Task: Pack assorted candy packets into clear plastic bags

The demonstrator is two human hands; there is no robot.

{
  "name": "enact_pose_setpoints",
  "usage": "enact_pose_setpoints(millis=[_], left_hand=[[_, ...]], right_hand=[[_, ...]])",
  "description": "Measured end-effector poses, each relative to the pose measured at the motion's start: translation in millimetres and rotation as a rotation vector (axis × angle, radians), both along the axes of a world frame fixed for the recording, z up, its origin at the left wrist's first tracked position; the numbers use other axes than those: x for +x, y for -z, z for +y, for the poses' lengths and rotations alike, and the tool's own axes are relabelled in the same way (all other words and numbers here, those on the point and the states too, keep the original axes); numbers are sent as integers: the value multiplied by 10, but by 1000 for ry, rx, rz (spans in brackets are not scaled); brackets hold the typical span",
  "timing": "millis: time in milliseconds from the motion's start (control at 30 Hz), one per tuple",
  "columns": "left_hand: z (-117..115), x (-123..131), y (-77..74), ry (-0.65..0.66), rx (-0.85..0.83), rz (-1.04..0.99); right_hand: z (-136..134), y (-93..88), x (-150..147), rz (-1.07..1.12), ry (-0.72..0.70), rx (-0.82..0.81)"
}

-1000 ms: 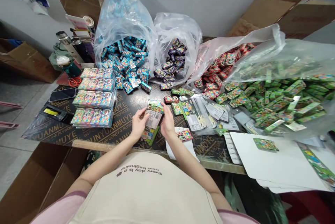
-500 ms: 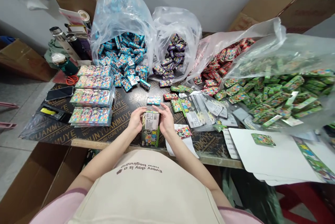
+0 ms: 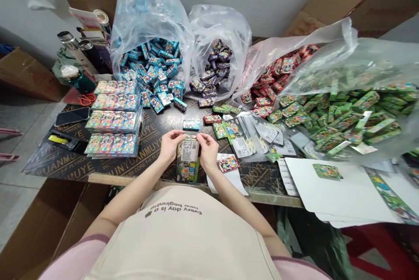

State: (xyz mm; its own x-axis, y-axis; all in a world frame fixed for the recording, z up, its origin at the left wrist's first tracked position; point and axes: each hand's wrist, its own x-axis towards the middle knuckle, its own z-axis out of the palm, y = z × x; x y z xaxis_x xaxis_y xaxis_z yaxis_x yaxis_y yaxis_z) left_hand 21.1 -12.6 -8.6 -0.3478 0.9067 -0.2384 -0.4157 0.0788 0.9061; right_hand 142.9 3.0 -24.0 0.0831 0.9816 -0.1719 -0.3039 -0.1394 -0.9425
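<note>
A flat printed plastic packet (image 3: 188, 164), black and green with a white barcode panel, lies in front of me at the table's near edge. My left hand (image 3: 170, 147) pinches its far edge at the left corner. At the right corner my right hand (image 3: 208, 150) is closed on the same edge, thumb against fingers. Just beyond the fingertips sits a small blue box (image 3: 191, 124). A red box (image 3: 228, 164) rests on white paper (image 3: 240, 184) beside my right wrist. Similar flat packets (image 3: 240, 138) are spread to the right, with a green box (image 3: 219, 131) next to them.
Clear bags spill blue boxes (image 3: 157, 70), purple boxes (image 3: 218, 66), red boxes (image 3: 278, 68) and green boxes (image 3: 340, 114) along the back. Stacked filled packs (image 3: 113, 118), a phone (image 3: 72, 116), a tape dispenser (image 3: 63, 140) and orange-handled scissors (image 3: 87, 98) are at left. White sheets (image 3: 343, 197) overhang at right.
My fingers have drawn in from around the packet's upper sides to a pinch along its far edge. The packet stays in about the same place. The view has shifted slightly.
</note>
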Motion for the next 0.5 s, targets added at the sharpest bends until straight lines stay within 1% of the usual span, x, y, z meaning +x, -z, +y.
enact_pose_setpoints(millis=[100,167,233,300,400,500], left_hand=[[-2,-113,-46,136,52,252],[-12,-176,-84,223,136,464],[-18,-215,-117,299,230,630],[-12,-229,-137,333,282,720],[18,-229,-152,360,301,826],[45,-241,-161,432,405,980]], right_hand=[[33,-15,90,-117,-56,66],[55,-31,159,-194,-122,130],[58,-47,219,-253,-183,188],[34,-64,263,-305,-221,231],[-19,-92,326,-378,-260,309],[1,-103,492,-434,-374,415]])
